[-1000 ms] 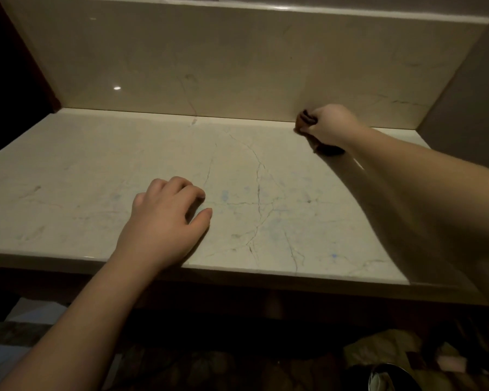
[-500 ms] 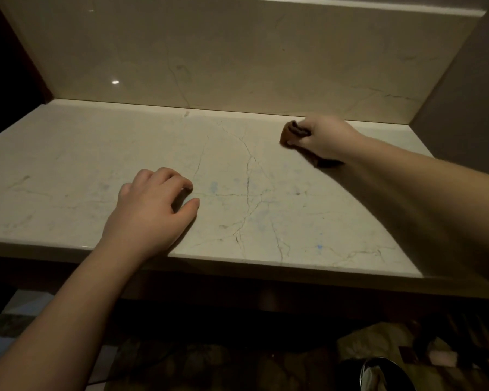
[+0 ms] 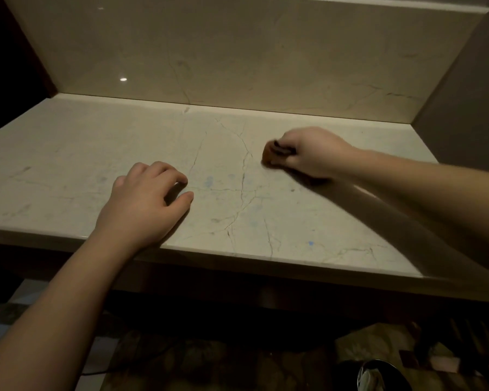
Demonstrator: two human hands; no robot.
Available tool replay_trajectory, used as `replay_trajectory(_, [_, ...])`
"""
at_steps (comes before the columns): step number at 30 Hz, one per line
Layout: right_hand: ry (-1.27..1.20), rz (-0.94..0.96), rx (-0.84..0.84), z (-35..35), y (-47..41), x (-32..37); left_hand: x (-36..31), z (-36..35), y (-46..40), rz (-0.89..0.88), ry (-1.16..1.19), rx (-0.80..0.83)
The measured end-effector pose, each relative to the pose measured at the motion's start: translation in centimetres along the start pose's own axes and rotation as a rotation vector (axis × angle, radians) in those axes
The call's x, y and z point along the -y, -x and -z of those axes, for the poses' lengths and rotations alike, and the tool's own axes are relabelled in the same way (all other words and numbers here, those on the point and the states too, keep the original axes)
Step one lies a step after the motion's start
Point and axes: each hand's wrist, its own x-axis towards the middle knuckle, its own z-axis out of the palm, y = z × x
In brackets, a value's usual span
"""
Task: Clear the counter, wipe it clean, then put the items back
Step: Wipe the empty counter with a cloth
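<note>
A pale marble counter (image 3: 68, 165) with thin dark veins and faint blue marks fills the middle of the view. My right hand (image 3: 314, 155) grips a small bunched brown cloth (image 3: 270, 156) and presses it on the counter right of centre, a little in front of the back wall. Only the cloth's left end shows past my fingers. My left hand (image 3: 144, 204) rests on the counter near the front edge, fingers loosely curled and holding nothing.
A marble backsplash (image 3: 237, 57) rises behind the counter and a grey side wall (image 3: 469, 94) closes it on the right. Below the front edge the floor is dark, with a round dark container (image 3: 376, 375) at the bottom right.
My right hand has drawn the cloth from the back edge by the wall toward me and leftward across the counter. My left hand has stayed in place.
</note>
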Motion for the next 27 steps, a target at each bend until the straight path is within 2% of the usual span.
replay_trajectory(2, [0.003,-0.124,-0.026,0.4,-2.2,-1.4,0.0,0.0,0.1,-0.002,-0.003,-0.001])
replay_trajectory(4, [-0.017,-0.129,-0.044,0.1,-2.9,-1.2,0.0,0.1,0.1,0.000,-0.007,-0.001])
replay_trajectory(6, [-0.038,-0.013,-0.038,-0.5,-1.3,0.9,-0.1,0.1,0.1,0.003,-0.012,0.008])
replay_trajectory(10, [-0.131,0.388,0.045,-1.2,4.4,5.2,-0.1,0.1,0.1,0.006,-0.003,-0.006])
replay_trajectory(12, [-0.117,0.464,0.113,-1.1,5.0,5.3,-0.2,0.2,0.1,0.009,-0.006,-0.002])
replay_trajectory(14, [-0.122,0.420,0.111,-0.7,4.0,4.5,-0.3,0.2,0.2,0.010,-0.007,-0.001])
replay_trajectory(18, [-0.015,0.076,0.045,0.2,-0.8,0.9,-0.3,0.2,0.3,0.010,-0.015,0.001])
replay_trajectory(20, [-0.029,0.022,0.029,0.0,-1.5,0.6,-0.4,0.3,0.3,0.010,-0.020,-0.002])
replay_trajectory(23, [-0.102,0.156,0.015,-0.5,1.6,3.2,-0.4,0.2,0.3,0.004,-0.025,0.000])
replay_trajectory(25, [-0.141,0.332,0.063,-0.9,4.8,4.8,-0.3,0.2,0.3,0.005,-0.027,-0.005])
replay_trajectory(27, [-0.137,0.407,0.112,-0.8,5.8,4.8,-0.3,0.2,0.3,0.002,-0.028,-0.007])
